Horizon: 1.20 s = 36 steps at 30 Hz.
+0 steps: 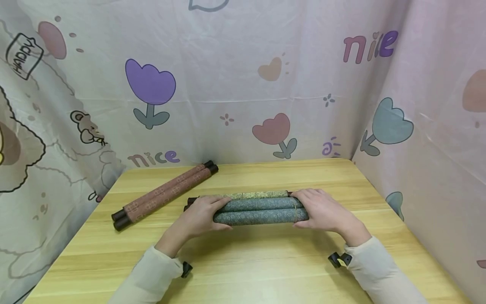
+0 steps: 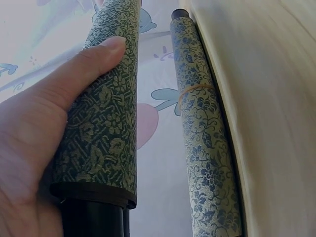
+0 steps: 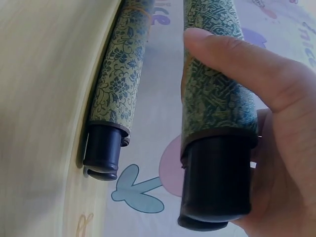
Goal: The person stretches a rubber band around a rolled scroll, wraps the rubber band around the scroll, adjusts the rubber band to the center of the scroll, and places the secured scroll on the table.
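Observation:
Between my two hands is a double-rolled scroll in blue-green patterned cloth, gripped near both ends and held raised over the table. My left hand holds its left end, the thumb lying along the green cloth in the left wrist view. At the other end my right hand grips it, thumb across the cloth just above the black end knobs. A thin band circles the roll near the right hand. Just behind lies a cream scroll with blue flowers, banded too; the hands partly cover its ends.
A pair of reddish-brown rolled scrolls with black ends lies slantwise at the table's back left. The wooden table is bounded by printed curtains behind and at both sides. A small loop of band lies on the wood.

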Available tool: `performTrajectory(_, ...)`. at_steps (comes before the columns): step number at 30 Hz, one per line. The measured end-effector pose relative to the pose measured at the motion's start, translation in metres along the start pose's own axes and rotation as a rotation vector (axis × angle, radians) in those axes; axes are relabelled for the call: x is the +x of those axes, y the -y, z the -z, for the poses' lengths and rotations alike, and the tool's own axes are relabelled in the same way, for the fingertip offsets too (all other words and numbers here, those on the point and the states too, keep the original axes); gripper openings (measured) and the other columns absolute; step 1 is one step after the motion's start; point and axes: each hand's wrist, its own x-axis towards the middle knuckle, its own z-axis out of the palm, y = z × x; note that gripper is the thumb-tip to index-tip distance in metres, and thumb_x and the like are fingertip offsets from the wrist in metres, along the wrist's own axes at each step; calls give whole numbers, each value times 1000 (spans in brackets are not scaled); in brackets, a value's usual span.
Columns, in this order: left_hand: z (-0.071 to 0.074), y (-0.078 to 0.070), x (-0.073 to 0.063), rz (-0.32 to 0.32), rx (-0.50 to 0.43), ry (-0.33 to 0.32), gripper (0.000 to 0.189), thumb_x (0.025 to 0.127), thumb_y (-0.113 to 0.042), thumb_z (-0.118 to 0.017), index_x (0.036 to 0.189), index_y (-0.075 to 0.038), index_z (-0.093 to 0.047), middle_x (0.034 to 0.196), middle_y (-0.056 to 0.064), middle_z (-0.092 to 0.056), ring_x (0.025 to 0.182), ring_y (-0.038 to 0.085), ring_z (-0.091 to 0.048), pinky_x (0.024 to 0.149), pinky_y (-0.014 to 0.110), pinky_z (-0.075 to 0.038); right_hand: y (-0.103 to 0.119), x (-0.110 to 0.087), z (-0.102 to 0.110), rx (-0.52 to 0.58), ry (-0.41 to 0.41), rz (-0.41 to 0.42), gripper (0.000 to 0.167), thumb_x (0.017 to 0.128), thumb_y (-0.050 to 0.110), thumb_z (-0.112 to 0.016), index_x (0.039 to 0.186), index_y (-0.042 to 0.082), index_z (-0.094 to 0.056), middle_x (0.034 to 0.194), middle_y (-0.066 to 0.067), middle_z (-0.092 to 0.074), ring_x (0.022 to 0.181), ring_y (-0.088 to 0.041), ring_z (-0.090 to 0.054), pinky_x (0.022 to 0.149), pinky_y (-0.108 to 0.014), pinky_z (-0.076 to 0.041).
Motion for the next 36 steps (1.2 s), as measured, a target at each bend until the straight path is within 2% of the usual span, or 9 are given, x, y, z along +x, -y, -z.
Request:
performTrajectory(7,2,-2,-1,12,-5,0,83,72,-49,-83,138,-6,-56,126,14,-63,111,33,-62,94,50,-50,1,-1,-1,-19,-8,-3,78,71,47,-82,131,4,-54,122,-9,-61,113,-32,-57,94,-53,-44)
performTrajectory(19,3,-1,-2,7,-14,-30,81,71,-48,-84,135,-5,-59,122,14,-65,108,31,-64,92,49,-51,1,2,-7,-68,-118,59,77,70,52,-79,125,4,-56,114,-8,-63,106,-26,-60,95,-48,-45)
performTrajectory(26,0,-2,-1,-25,-9,-37,81,71,-47,-85,134,-3,-59,122,15,-65,108,32,-63,92,50,-51,6,4,-8,-69,-105,83,78,70,50,-80,126,2,-56,116,-9,-63,108,-28,-59,97,-47,-45)
performTrajectory(30,-4,-3,0,-24,-8,-35,81,72,-48,-84,136,-5,-58,123,14,-64,109,33,-63,91,55,-50,9,6,-10,-82,-110,102,80,70,50,-81,126,-1,-56,117,-11,-63,109,-29,-59,98,-47,-44)
performTrajectory(33,-5,-4,0,-13,-2,-38,82,72,-50,-83,137,-6,-58,124,13,-64,109,34,-63,91,60,-48,11,7,-11,-93,-110,97,84,72,56,-79,128,-2,-55,119,-12,-63,110,-31,-59,98,-48,-44)
performTrajectory(36,-6,-4,1,-21,1,-60,81,71,-49,-84,135,-6,-59,121,13,-65,106,33,-64,89,59,-49,13,7,-9,-83,-92,75,91,73,63,-75,133,-1,-53,123,-14,-61,114,-33,-57,100,-50,-43)
